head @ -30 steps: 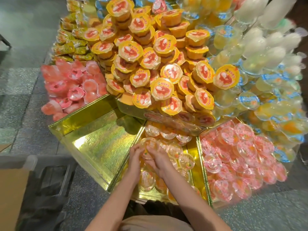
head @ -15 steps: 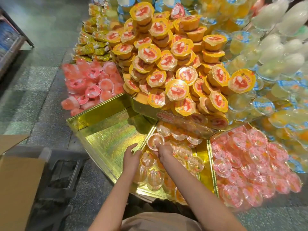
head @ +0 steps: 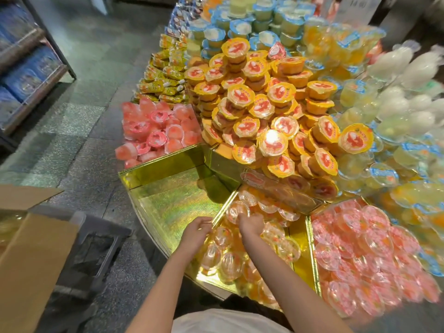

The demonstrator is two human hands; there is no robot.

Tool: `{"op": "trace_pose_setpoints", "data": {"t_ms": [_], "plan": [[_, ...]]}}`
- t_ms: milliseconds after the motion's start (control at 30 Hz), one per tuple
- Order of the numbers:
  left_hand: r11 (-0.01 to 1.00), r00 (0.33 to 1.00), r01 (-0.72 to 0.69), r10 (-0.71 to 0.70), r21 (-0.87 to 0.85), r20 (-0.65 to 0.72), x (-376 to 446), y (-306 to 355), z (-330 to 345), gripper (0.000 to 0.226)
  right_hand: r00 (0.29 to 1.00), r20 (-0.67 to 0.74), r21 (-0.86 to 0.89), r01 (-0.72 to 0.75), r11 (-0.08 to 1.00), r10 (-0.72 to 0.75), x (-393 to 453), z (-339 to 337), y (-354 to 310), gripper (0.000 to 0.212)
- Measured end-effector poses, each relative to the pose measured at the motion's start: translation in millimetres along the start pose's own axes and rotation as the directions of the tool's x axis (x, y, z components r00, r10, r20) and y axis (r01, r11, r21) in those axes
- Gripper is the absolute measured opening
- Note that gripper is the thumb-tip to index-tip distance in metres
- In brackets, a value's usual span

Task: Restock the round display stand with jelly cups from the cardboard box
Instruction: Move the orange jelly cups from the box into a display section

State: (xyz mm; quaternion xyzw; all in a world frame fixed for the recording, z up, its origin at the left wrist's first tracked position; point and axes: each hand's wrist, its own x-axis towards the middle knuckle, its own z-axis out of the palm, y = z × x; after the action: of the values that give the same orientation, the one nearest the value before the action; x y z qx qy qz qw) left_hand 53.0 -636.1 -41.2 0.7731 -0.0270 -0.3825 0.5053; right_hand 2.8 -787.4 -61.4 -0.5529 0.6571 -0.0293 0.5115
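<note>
We are filling one gold compartment (head: 296, 239) of the round display stand (head: 168, 162) — our right hand (head: 251, 223) is curling round a jelly cup (head: 237, 211), our left hand (head: 195, 233) hanging loosely curled, holding nothing (the neighbouring compartment (head: 173, 203) is lying bare).

two hands (head: 195, 230), one cardboard box (head: 31, 255)

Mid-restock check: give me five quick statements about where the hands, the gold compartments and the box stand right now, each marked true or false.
1. The gold compartment left of the hands holds no cups. True.
2. Both hands are inside the cardboard box. False: the box sits at lower left, and both hands are over the stand.
3. The right hand is at a clear jelly cup in the middle compartment. True.
4. The compartment right of the hands holds yellow-lidded cups. False: it holds pink cups; the yellow-lidded cups are piled behind.
5. The left hand is by the gold divider. True.
</note>
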Motion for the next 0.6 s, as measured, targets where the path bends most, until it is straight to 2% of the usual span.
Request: {"op": "trace_pose_setpoints", "data": {"t_ms": [67, 133, 200, 267, 433, 533, 600], "plan": [[1.000, 0.999, -0.030, 0.031, 0.005, -0.009, -2.8, 2.8, -15.9, 0.023, 0.983, -0.083, -0.126, 0.154, 0.980, -0.165, -14.3, -2.2, -8.5, 0.062], [0.999, 0.998, -0.046, 0.045, -0.005, -0.047, -6.0, 5.0, -31.9, 0.021, 0.932, -0.103, -0.217, 0.320, 0.922, -0.348, -30.0, -1.2, -19.0, 0.048], [0.998, 0.994, -0.056, 0.053, -0.027, -0.095, -11.8, 3.9, -47.1, 0.019, 0.862, -0.011, -0.252, 0.488, 0.836, -0.507, -45.0, 3.4, -29.4, 0.029], [0.997, 0.989, -0.067, 0.061, -0.036, -0.138, -19.2, -1.5, -63.8, 0.018, 0.787, 0.168, -0.197, 0.617, 0.762, -0.594, -62.4, 13.7, -39.2, 0.021], [0.998, 0.965, -0.047, 0.037, -0.033, -0.260, -50.1, -27.4, -116.6, 0.024, 0.573, 0.548, -0.107, 0.770, 0.629, -0.609, -118.2, 63.7, -52.9, 0.024], [0.996, 0.934, -0.027, -0.005, -0.084, -0.357, -75.9, -50.3, -156.2, 0.023, 0.494, 0.724, -0.169, 0.804, 0.570, -0.482, -159.3, 105.3, -53.1, 0.030], [0.993, 0.913, -0.012, -0.037, -0.117, -0.407, -96.0, -69.0, -186.9, 0.022, 0.436, 0.814, -0.223, 0.845, 0.487, -0.385, -190.9, 135.5, -50.0, 0.032]]}}
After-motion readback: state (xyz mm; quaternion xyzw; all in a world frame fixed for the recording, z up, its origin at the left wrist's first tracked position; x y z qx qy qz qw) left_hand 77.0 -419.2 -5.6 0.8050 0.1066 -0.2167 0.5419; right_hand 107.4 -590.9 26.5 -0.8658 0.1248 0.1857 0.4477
